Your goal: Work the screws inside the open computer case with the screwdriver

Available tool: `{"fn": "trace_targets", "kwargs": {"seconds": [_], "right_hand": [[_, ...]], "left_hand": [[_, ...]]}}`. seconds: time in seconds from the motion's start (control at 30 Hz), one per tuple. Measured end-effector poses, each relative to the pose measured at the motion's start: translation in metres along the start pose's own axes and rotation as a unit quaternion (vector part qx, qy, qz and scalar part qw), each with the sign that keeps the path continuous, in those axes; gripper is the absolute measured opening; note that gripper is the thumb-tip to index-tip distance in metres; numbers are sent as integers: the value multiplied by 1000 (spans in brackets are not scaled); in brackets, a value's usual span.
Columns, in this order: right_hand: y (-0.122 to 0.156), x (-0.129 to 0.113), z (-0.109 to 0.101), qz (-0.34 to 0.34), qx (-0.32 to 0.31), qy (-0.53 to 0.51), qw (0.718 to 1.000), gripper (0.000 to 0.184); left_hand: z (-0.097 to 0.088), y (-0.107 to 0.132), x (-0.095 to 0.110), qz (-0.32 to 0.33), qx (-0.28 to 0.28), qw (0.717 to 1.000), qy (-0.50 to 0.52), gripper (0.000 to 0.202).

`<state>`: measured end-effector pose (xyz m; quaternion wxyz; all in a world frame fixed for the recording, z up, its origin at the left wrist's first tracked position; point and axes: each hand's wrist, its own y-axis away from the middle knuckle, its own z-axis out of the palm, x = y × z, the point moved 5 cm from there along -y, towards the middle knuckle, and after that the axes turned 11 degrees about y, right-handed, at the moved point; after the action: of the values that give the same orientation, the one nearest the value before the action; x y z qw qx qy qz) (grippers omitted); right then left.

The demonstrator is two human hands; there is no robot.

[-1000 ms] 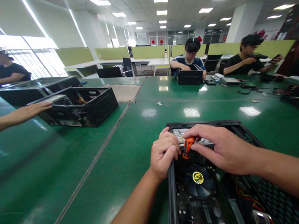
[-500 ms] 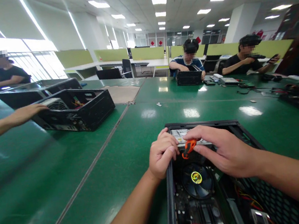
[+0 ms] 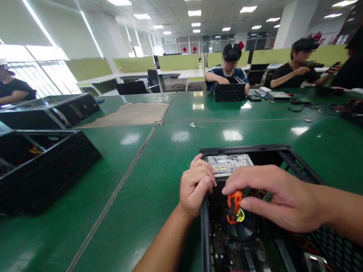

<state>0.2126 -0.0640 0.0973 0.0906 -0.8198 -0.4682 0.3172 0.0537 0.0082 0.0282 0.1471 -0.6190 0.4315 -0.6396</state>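
Note:
An open black computer case (image 3: 274,150) lies on the green table (image 3: 137,201) in front of me. My left hand (image 3: 196,187) is closed over the case's left wall near its far corner. My right hand (image 3: 275,197) pinches an orange-handled screwdriver (image 3: 233,207), held upright above the round black cooling fan (image 3: 240,225) with its yellow hub. Beyond the fan, a grey drive with a white label (image 3: 228,163) sits at the case's far end. Circuit boards and cables fill the near part of the case.
A second open black case (image 3: 26,170) lies close on the left, and another black case (image 3: 48,112) stands behind it. Three other people sit at the far side, one with a small black case (image 3: 229,92). Cables and small parts (image 3: 299,104) lie at the right.
My right hand has drawn back toward me with the screwdriver, from the drive to over the fan. The neighbouring case has slid much closer on the left, and the other person's arm has gone from view.

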Motion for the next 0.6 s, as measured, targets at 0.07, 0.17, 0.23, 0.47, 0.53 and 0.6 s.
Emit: {"fn": "trace_targets", "kwargs": {"seconds": [0.07, 0.17, 0.23, 0.47, 0.53, 0.6], "right_hand": [[0, 0, 0, 0, -2, 3, 1000, 27], [0, -1, 0, -6, -4, 5, 1000, 26], [1, -2, 0, -10, -3, 6, 1000, 27], [1, 0, 1, -16, -6, 3, 1000, 27], [1, 0, 2, -18, -3, 3, 1000, 27], [0, -1, 2, -17, 1, 6, 1000, 26]], "left_hand": [[0, 1, -1, -4, -1, 1000, -6, 53], [0, 1, -1, -3, -2, 1000, -10, 53], [-1, 1, -1, 1, -2, 1000, -8, 53], [0, 0, -1, 9, -4, 1000, 1, 53], [0, 1, -1, 9, -4, 1000, 2, 53], [0, 1, -1, 8, -4, 1000, 1, 53]]}}
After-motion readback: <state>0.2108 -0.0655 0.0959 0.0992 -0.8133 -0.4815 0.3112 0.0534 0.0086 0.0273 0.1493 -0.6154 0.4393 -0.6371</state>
